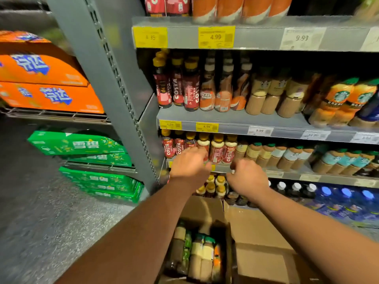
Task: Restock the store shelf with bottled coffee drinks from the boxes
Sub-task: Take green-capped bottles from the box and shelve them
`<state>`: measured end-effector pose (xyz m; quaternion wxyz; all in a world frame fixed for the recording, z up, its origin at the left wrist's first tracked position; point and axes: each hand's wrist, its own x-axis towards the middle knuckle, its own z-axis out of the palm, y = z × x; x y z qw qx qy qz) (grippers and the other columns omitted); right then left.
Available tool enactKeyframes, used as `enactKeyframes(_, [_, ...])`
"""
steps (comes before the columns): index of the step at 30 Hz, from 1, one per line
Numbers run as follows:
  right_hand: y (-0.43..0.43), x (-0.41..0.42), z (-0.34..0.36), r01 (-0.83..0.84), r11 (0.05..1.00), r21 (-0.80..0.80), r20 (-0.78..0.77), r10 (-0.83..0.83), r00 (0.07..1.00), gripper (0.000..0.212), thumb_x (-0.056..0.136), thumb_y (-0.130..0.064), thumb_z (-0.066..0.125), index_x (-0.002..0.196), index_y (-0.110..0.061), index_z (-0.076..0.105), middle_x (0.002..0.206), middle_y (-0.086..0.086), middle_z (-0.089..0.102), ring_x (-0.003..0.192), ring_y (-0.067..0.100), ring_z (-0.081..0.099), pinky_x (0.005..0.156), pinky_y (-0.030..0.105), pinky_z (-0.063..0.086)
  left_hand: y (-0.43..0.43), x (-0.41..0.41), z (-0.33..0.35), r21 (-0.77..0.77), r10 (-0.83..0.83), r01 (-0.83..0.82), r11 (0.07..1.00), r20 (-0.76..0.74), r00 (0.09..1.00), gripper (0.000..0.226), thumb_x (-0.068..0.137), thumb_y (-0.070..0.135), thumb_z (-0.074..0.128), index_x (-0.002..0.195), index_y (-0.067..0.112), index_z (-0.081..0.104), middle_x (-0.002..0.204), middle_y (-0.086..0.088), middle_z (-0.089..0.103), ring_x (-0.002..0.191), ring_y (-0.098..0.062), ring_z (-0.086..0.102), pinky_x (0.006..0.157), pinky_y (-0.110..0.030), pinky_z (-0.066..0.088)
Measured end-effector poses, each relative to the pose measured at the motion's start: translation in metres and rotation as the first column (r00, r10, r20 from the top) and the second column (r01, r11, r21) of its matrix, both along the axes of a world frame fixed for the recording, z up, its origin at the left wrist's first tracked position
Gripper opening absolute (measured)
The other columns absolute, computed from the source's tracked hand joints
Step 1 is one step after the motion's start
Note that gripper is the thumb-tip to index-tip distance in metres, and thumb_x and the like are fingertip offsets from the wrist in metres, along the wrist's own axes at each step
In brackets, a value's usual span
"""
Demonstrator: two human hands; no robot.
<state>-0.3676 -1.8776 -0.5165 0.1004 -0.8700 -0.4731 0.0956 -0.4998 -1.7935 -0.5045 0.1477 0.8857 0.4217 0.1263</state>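
Observation:
Red-and-white Costa coffee bottles (217, 152) with gold caps stand in a row at the left end of the lower shelf (287, 174). My left hand (190, 166) reaches into that row, its fingers wrapped over one Costa bottle (203, 143) and hiding its lower half. Just to the right, my right hand (247, 176) is at the shelf's front edge with curled fingers; whether it holds anything is hidden. Below my arms an open cardboard box (256, 228) holds several mixed coffee bottles (196, 253).
A grey shelf upright (114, 83) stands to the left. Beyond it are orange drink cases (51, 97) and green ones (82, 145). Starbucks bottles (287, 156) fill the shelf to the right. More gold-capped bottles (215, 187) and blue water packs (346, 201) sit below.

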Motion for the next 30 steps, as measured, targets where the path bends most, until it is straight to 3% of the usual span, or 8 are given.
enactKeyframes(4, [0.005, -0.039, -0.009, -0.067, 0.997, -0.032, 0.003, 0.067, 0.998, 0.025, 0.084, -0.030, 0.056, 0.100, -0.013, 0.060, 0.103, 0.012, 0.063, 0.093, 0.032, 0.061, 0.064, 0.030, 0.041, -0.007, -0.046, -0.011, 0.006, 0.097, -0.097, 0.995, -0.047, 0.994, 0.025, 0.089, 0.033, 0.047, 0.108, 0.022, 0.057, 0.112, -0.001, 0.059, 0.106, -0.024, 0.053, 0.078, -0.034, 0.040])
enactKeyframes(9, [-0.009, -0.071, -0.024, -0.153, 0.987, -0.055, -0.026, 0.152, 0.988, 0.011, 0.080, -0.025, 0.054, 0.085, -0.014, 0.054, 0.097, 0.011, 0.064, 0.085, 0.031, 0.058, 0.061, 0.029, 0.038, -0.033, -0.093, -0.025, 0.000, 0.229, -0.229, 0.973, -0.045, 0.972, 0.025, 0.091, 0.036, 0.048, 0.106, 0.021, 0.060, 0.108, -0.004, 0.060, 0.103, -0.027, 0.053, 0.080, -0.033, 0.042])
enactKeyframes(12, [-0.026, -0.078, -0.044, -0.199, 0.978, -0.058, -0.055, 0.196, 0.979, 0.018, 0.081, -0.028, 0.057, 0.093, -0.015, 0.060, 0.102, 0.008, 0.063, 0.091, 0.030, 0.058, 0.065, 0.029, 0.042, -0.054, -0.102, -0.040, 0.051, 0.226, -0.225, 0.973, -0.010, 0.974, 0.024, 0.092, 0.034, 0.050, 0.097, 0.014, 0.063, 0.101, -0.009, 0.062, 0.096, -0.033, 0.056, 0.072, -0.035, 0.042])
enactKeyframes(20, [-0.060, -0.090, -0.158, -0.110, 0.984, -0.138, -0.234, 0.075, 0.969, 0.029, 0.080, -0.028, 0.058, 0.104, -0.014, 0.065, 0.110, 0.012, 0.064, 0.101, 0.033, 0.059, 0.074, 0.029, 0.045, -0.089, -0.099, -0.145, -0.134, 0.170, -0.180, 0.975, -0.083, 0.982, 0.022, 0.090, 0.033, 0.050, 0.105, 0.019, 0.058, 0.107, -0.004, 0.061, 0.100, -0.029, 0.056, 0.072, -0.035, 0.042])
enactKeyframes(24, [-0.070, -0.098, -0.212, -0.054, 0.980, -0.191, -0.335, -0.013, 0.942, 0.005, 0.079, -0.023, 0.060, 0.078, -0.019, 0.058, 0.094, 0.012, 0.066, 0.092, 0.033, 0.063, 0.070, 0.030, 0.047, -0.091, -0.108, -0.207, -0.221, 0.152, -0.167, 0.961, -0.082, 0.985, 0.017, 0.089, 0.033, 0.051, 0.095, 0.019, 0.059, 0.103, -0.004, 0.060, 0.108, -0.029, 0.052, 0.075, -0.040, 0.045])
enactKeyframes(25, [-0.072, -0.101, -0.224, -0.044, 0.978, -0.204, -0.332, -0.027, 0.943, 0.008, 0.080, -0.024, 0.060, 0.076, -0.018, 0.056, 0.093, 0.013, 0.066, 0.091, 0.033, 0.063, 0.070, 0.032, 0.048, -0.091, -0.110, -0.222, -0.234, 0.150, -0.165, 0.958, -0.083, 0.985, 0.017, 0.089, 0.033, 0.051, 0.092, 0.018, 0.059, 0.099, -0.003, 0.061, 0.109, -0.029, 0.051, 0.075, -0.040, 0.045])
enactKeyframes(28, [-0.074, -0.109, -0.257, 0.028, 0.961, -0.276, -0.331, -0.122, 0.936, 0.024, 0.084, -0.029, 0.059, 0.100, -0.012, 0.064, 0.101, 0.012, 0.065, 0.095, 0.033, 0.062, 0.072, 0.032, 0.048, -0.085, -0.113, -0.263, -0.225, 0.107, -0.128, 0.966, -0.105, 0.989, 0.020, 0.088, 0.034, 0.055, 0.101, 0.021, 0.063, 0.097, 0.002, 0.064, 0.099, -0.023, 0.057, 0.083, -0.039, 0.047])
enactKeyframes(30, [-0.073, -0.113, -0.278, 0.080, 0.953, -0.292, -0.347, -0.184, 0.920, 0.026, 0.084, -0.026, 0.058, 0.106, -0.014, 0.064, 0.104, 0.011, 0.066, 0.097, 0.032, 0.062, 0.074, 0.032, 0.049, -0.078, -0.114, -0.289, -0.236, 0.067, -0.092, 0.967, -0.112, 0.991, 0.024, 0.088, 0.035, 0.055, 0.107, 0.022, 0.062, 0.099, 0.002, 0.063, 0.094, -0.022, 0.058, 0.079, -0.037, 0.048])
